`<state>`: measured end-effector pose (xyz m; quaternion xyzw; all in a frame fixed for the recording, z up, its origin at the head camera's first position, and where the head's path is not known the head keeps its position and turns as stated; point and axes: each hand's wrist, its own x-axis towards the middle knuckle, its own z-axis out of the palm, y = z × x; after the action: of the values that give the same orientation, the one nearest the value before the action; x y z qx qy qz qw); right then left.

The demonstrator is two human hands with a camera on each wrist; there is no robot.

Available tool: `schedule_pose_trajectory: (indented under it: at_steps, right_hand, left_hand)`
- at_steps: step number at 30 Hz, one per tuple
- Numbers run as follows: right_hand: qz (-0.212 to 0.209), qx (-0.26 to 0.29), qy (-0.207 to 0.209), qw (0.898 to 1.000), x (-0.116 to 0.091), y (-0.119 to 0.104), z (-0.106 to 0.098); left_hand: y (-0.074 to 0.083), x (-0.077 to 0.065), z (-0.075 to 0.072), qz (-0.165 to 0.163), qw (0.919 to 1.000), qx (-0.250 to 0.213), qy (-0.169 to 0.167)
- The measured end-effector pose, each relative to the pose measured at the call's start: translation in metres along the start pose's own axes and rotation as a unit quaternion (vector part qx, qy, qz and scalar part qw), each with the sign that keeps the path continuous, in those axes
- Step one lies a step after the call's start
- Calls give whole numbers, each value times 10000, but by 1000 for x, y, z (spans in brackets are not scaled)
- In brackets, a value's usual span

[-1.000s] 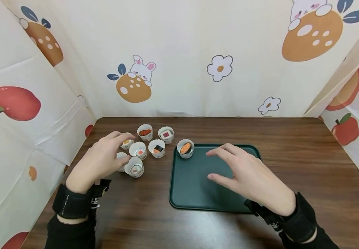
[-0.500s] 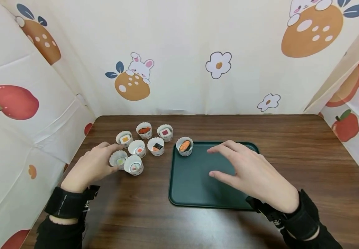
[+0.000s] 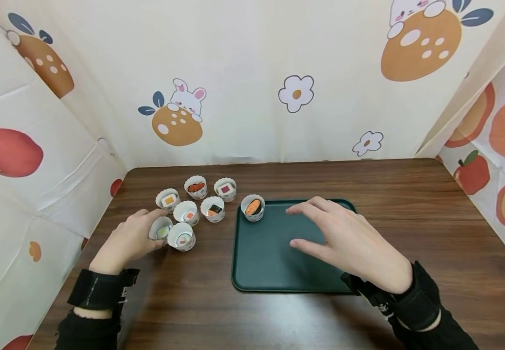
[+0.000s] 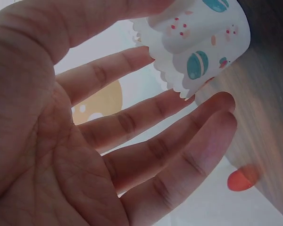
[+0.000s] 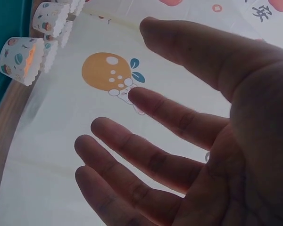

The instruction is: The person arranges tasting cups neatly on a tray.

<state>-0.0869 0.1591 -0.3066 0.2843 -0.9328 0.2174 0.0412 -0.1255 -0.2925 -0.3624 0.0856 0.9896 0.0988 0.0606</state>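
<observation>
My left hand [image 3: 125,241] pinches a white paper baking cup [image 3: 158,228] with a small light-green-topped sushi piece inside, thumb on the near side and fingers behind. In the left wrist view, this patterned cup [image 4: 198,47] sits between the thumb and the fingertips, its scalloped rim facing the palm. Over the dark green tray [image 3: 270,272] hovers my right hand [image 3: 351,238], fingers spread and holding nothing. At the tray's upper left corner stands another paper cup [image 3: 253,217], with an orange-topped sushi piece in it.
Several more sushi cups cluster left of the tray, including a near one [image 3: 181,238] right beside the held cup and a far one with red topping [image 3: 196,188]. Patterned cloth [image 3: 243,116] borders the wooden table [image 3: 191,301] at the back and sides.
My left hand has moved down and left from above the cups and now grips the green-topped cup. The right hand stays over the tray. The head view has shifted slightly.
</observation>
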Motion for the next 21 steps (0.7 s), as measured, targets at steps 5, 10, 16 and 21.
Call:
schedule_pose_trajectory:
  at_steps: [5,10,16,21]
  right_hand:
    - [-22,-22,5,10000,0,1,0]
    - [0,-56,-20,10000,0,2,-1]
    - [26,-86,-44,10000,0,5,-1]
    - [41,-120,-4,9999,-1,6,-2]
  left_hand:
    - [-1,3,3,-8,9999,107,104]
    - [-1,6,4,1,9999,40,153]
    - [-1,8,8,-63,9998,53,199]
    - [-4,9,9,73,9994,-45,342]
